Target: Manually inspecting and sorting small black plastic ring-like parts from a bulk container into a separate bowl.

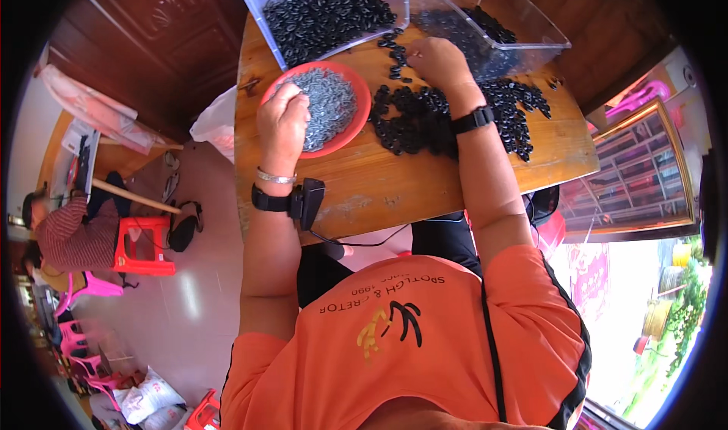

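Note:
My left hand (283,120) is closed in a loose fist over the left rim of a round red bowl (362,105). The bowl is filled with small grey metal pieces (327,104), too fine to name. What the left fingers hold, if anything, is hidden. Farther right, my right hand (438,63) is curled with its knuckles up, beside a short line of small black ring-like pieces (395,54). Its fingertips are out of sight beneath the hand. Below its wrist, a broad heap of the same black pieces (413,119) spreads over the wooden table (364,195).
At the far side, a clear plastic bin (403,5) holds many black pieces; another clear bin (542,45) stands to its right. A cable (356,243) hangs by the table's near edge. To the left, a person (80,233) sits near a red stool (144,248).

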Demonstrator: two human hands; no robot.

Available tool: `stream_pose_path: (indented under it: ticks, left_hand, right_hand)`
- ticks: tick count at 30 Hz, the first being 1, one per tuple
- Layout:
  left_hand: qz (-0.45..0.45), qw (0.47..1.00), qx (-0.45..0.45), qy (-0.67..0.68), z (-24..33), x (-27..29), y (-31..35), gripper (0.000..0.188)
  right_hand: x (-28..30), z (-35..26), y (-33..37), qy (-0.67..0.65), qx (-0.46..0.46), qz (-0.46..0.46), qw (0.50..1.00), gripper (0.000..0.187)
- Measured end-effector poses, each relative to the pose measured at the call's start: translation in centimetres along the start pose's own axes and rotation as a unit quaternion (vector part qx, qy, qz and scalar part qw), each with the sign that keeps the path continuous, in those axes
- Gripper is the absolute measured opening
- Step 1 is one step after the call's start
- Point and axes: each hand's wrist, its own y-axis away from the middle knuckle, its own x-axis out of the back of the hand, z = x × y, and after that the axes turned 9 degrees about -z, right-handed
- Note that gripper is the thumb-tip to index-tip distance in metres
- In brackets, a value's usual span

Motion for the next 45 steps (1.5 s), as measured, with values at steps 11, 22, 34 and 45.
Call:
stream_pose_path:
  ticks: [11, 22, 34, 45]
  left_hand:
    - [-0.015, 1.0, -0.005, 0.005, -0.2, -0.2, -0.2, 0.018]
    - [-0.02, 1.0, -0.009, 0.009, -0.2, -0.2, 0.0, 0.018]
    - [-0.025, 1.0, -0.01, -0.015, 0.2, -0.4, 0.0, 0.018]
    - [-0.031, 0.998, -0.034, -0.032, 0.7, -0.6, 0.4, 0.015]
  right_hand:
    - [-0.6, -0.1, 0.1, 0.03, 0.004, -0.163, 0.986, 0.017]
    - [-1.8, 0.1, -0.3, -0.063, 0.028, -0.124, 0.99, 0.016]
    - [-2.9, -0.7, -0.3, 0.004, 0.092, -0.133, 0.987, 0.017]
    - [0.5, -4.5, 0.9, -0.564, 0.146, -0.221, 0.782, 0.024]
